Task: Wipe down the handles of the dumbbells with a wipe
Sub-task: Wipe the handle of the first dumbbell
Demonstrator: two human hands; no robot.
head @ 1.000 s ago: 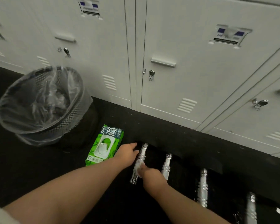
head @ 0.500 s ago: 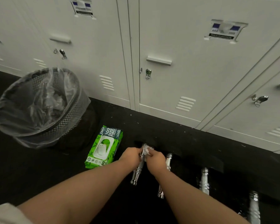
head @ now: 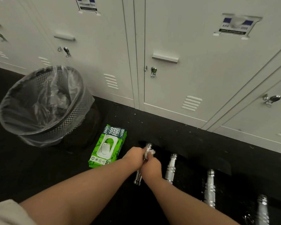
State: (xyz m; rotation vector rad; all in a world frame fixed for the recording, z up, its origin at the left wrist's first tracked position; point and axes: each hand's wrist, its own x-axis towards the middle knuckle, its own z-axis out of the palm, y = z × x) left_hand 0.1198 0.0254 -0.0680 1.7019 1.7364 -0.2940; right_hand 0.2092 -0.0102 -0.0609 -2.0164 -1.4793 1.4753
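Several dumbbells with chrome handles lie in a row on the black floor, their dark heads hard to make out. On the leftmost dumbbell handle (head: 138,176), both my hands meet near its far end. My right hand (head: 151,168) grips a crumpled white wipe (head: 148,153) around the handle. My left hand (head: 134,157) holds the same handle from the left side. The second handle (head: 171,168), third handle (head: 209,187) and fourth handle (head: 263,210) lie bare to the right.
A green pack of wipes (head: 108,146) lies on the floor left of the dumbbells. A mesh waste bin (head: 44,106) with a clear liner stands further left. White lockers (head: 177,62) line the wall behind.
My right hand slid with the wipe from the middle of the leftmost handle up to its far end, then back slightly. My left hand closed in onto the handle.
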